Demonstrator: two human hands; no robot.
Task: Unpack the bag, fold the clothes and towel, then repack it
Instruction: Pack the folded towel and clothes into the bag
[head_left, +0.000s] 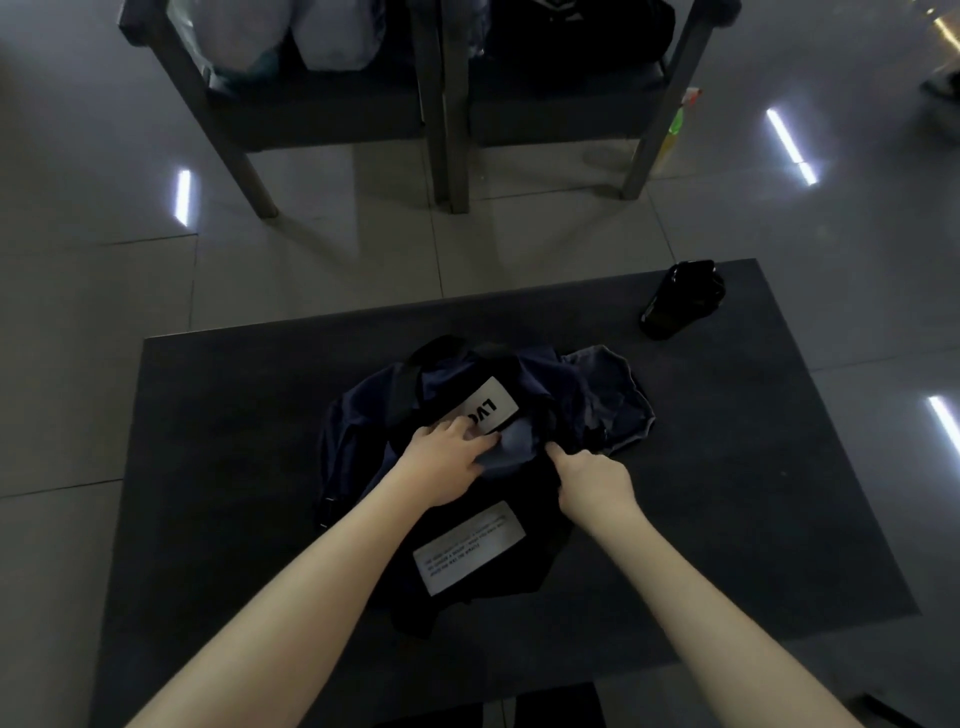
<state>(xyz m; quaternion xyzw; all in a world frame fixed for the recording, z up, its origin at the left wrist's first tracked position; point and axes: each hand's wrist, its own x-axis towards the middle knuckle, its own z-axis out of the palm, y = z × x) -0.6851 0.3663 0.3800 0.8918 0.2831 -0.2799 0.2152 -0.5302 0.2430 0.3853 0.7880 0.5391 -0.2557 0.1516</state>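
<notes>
Working at the mouth of the bag (363, 431) in the middle of the table (234, 467): both hands are right on it. The left hand (447, 460) lies over a blue-grey cloth (511, 447) that bulges from the opening, fingers and thumb closing round a fold of it. The right hand (592, 480), just beside the cloth, has curled fingers pinching the bag's dark rim. That cloth looks light, limp and crumpled, so it should bunch and drag rather than lift flat; a full handful near its middle looks better than a corner. The bag is soft and slumped too, so the rim needs holding to steady it. Another grey-blue garment (618, 400) lies against the bag's right side, clear of both hands.
</notes>
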